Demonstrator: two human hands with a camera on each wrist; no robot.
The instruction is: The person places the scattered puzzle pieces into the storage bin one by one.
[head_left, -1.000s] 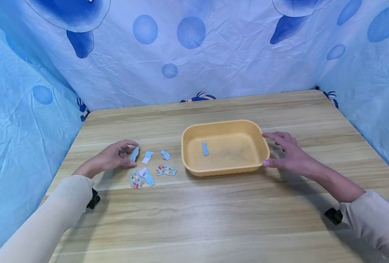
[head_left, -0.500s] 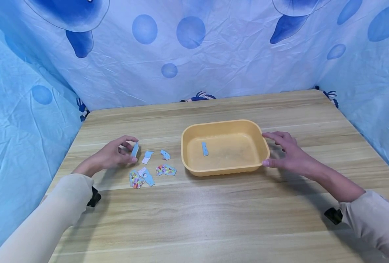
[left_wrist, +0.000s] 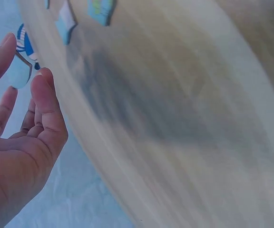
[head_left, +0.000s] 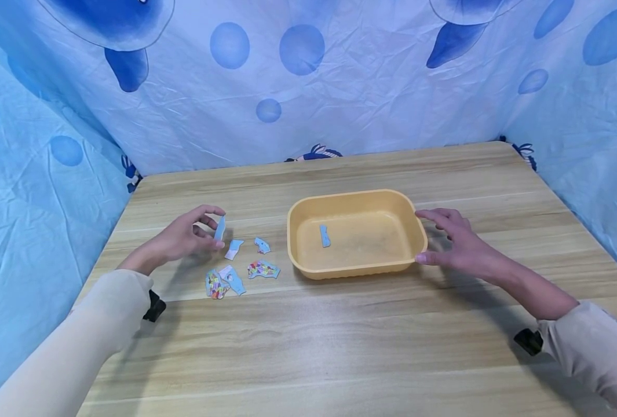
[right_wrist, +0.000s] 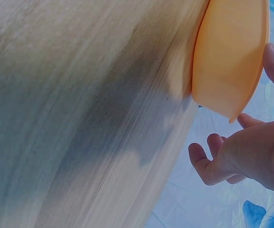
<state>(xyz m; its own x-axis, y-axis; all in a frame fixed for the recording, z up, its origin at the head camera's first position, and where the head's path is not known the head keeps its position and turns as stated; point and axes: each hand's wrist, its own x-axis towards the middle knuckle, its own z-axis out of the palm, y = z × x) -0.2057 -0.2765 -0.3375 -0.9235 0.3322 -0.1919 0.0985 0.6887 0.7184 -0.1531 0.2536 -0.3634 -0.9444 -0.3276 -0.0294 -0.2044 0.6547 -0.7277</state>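
Note:
In the head view my left hand (head_left: 187,234) pinches a light blue jigsaw piece (head_left: 220,228) between thumb and fingers, standing on edge and raised off the table. The left wrist view shows that piece (left_wrist: 20,71) partly hidden by a finger. Near this hand lie several flat cardboard pieces: a blue and pink one (head_left: 233,249), a small blue one (head_left: 262,245), a many-coloured one (head_left: 263,269) and an overlapping pair (head_left: 216,285). On the right, my right hand (head_left: 456,243) touches the yellow plastic tray (head_left: 350,271) with spread thumb and index finger at its right end.
One blue piece (head_left: 325,236) lies inside the tray, left of its middle. The wood-grain table (head_left: 329,347) reaches back to a blue patterned cloth (head_left: 339,110), which also hangs at both sides.
My left hand has lifted the blue jigsaw piece off the table and moved it slightly up and to the right. The right hand and the tray hold their place.

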